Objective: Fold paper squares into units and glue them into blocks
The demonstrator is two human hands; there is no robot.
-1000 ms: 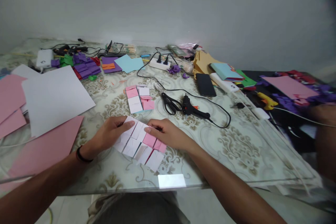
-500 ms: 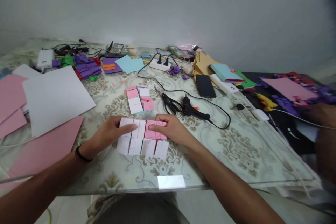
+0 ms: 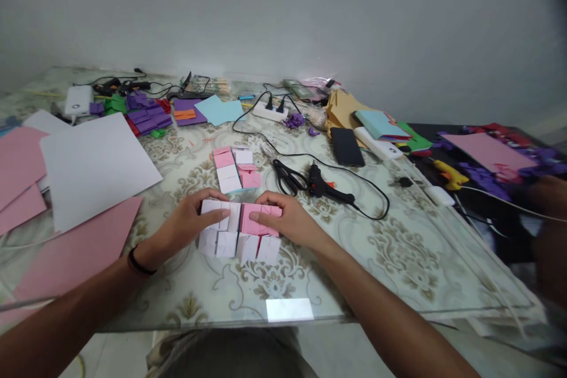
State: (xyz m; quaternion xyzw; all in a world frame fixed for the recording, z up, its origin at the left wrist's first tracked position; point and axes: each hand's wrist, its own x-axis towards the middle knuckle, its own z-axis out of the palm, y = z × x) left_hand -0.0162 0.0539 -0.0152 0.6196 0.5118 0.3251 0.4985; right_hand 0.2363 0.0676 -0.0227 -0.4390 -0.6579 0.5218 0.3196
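- White box [image 3: 80, 100]: far L of the glue gun [image 3: 325, 188] and beyond it; small dark mark, can't read.
- White sheet [image 3: 101, 171]: well L of glue gun, overlapping pink paper [image 3: 84, 248], prob. parked aside for elbow room.
- Your L hand [image 3: 190, 221]: L of glue gun, your side; fingers closed, thumb on white half of the folded-paper block [image 3: 234, 218].
- Folded-paper block: L of glue gun, nearer you, gripped both ends, prob. so neither half flops.
- Your R hand [image 3: 286, 218]: just nearer you than glue gun; fingers closed, thumb on pink half, other tips hidden.
- Scissors [image 3: 280, 170]: just L of glue gun, prob. kept handy.
- Phone [image 3: 348, 146]: beyond glue gun, slightly R; screen dark, no brand legible.
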